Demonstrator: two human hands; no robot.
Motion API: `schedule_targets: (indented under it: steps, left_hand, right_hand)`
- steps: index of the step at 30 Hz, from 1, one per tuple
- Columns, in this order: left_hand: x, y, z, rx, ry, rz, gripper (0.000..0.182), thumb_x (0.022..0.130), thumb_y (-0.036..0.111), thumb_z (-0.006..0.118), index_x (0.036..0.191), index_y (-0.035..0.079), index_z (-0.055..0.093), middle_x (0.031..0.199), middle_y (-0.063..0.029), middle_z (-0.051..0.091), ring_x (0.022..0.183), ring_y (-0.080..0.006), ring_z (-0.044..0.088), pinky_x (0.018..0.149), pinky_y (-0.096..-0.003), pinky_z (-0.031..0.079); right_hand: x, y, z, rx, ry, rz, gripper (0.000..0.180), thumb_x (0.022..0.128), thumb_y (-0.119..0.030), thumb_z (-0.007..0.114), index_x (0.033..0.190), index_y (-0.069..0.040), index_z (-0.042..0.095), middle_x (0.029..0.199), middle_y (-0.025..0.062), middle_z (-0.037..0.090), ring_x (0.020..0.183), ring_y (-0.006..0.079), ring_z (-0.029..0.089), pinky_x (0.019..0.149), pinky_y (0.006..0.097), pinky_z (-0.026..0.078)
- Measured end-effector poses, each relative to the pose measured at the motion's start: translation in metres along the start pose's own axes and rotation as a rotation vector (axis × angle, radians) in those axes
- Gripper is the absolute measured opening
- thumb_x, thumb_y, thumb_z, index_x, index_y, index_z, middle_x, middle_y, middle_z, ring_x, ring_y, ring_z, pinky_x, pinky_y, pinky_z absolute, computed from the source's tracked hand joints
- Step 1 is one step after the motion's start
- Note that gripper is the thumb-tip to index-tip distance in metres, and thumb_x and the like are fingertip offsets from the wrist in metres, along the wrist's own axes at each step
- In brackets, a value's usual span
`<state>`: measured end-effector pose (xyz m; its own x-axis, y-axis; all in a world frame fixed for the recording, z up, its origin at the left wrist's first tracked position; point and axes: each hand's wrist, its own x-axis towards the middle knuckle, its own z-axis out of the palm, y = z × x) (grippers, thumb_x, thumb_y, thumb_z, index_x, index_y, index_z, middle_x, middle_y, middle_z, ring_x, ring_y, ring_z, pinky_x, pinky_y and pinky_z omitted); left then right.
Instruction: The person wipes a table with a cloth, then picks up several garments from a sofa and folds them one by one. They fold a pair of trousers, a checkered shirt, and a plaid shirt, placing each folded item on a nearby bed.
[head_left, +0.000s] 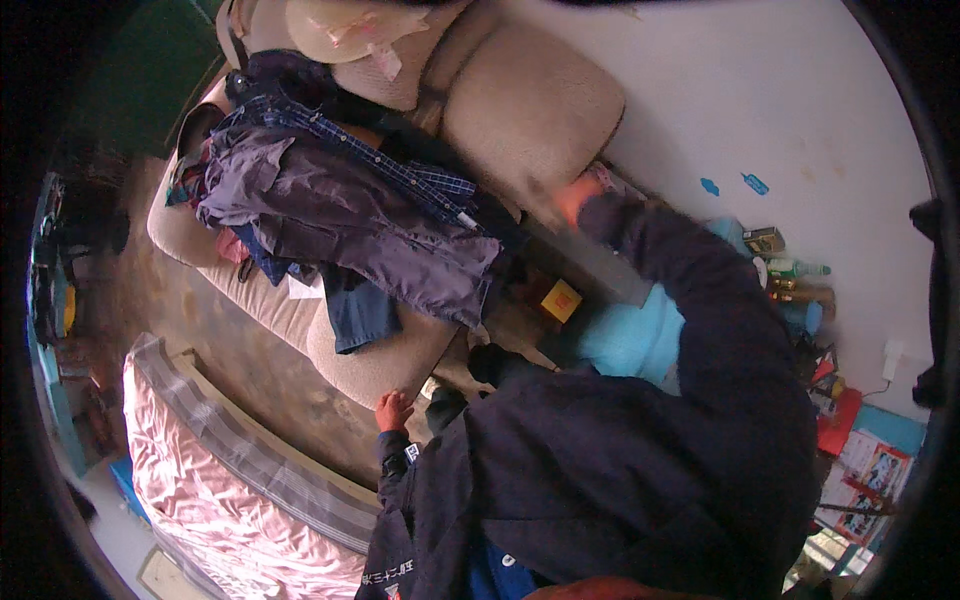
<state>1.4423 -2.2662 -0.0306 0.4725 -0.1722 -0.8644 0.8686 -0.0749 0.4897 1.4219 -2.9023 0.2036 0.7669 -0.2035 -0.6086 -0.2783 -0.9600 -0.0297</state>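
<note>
My left hand (394, 412) rests at the front corner of a beige sofa (360, 367), its fingers slightly apart. Reaching away, my right hand (579, 198) is blurred near the lower edge of a beige back cushion (532, 97) and a grey board-like surface (592, 255); whether it holds anything is unclear. Clothes lie heaped along the sofa: grey-purple trousers (360, 217), a blue checked shirt (375, 161), a black garment (292, 75) and a dark blue garment (360, 315). A straw-coloured hat (337, 30) sits at the top of the sofa.
A yellow box (561, 301) is beside light blue fabric (634, 330) on the right. Bottles (799, 268) and small items line the white wall. A bed with a shiny pink cover (225, 480) and grey striped edge (247, 457) stands at lower left, across a strip of floor (247, 330).
</note>
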Motion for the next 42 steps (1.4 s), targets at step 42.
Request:
schedule_targets:
  steps: [42]
  left_hand:
    - [0.011, -0.056, -0.074, 0.657, -0.152, -0.287, 0.033, 0.097, 0.025, 0.048, 0.125, 0.008, 0.052, 0.108, -0.0149, 0.064, 0.091, -0.0317, 0.068, 0.066, -0.0429, 0.056]
  right_hand:
    - [-0.006, 0.013, 0.281, 0.484, 0.247, 0.715, 0.063, 0.083, -0.019, 0.061, 0.143, -0.020, 0.043, 0.121, 0.0248, 0.059, 0.102, 0.0467, 0.061, 0.084, 0.0560, 0.050]
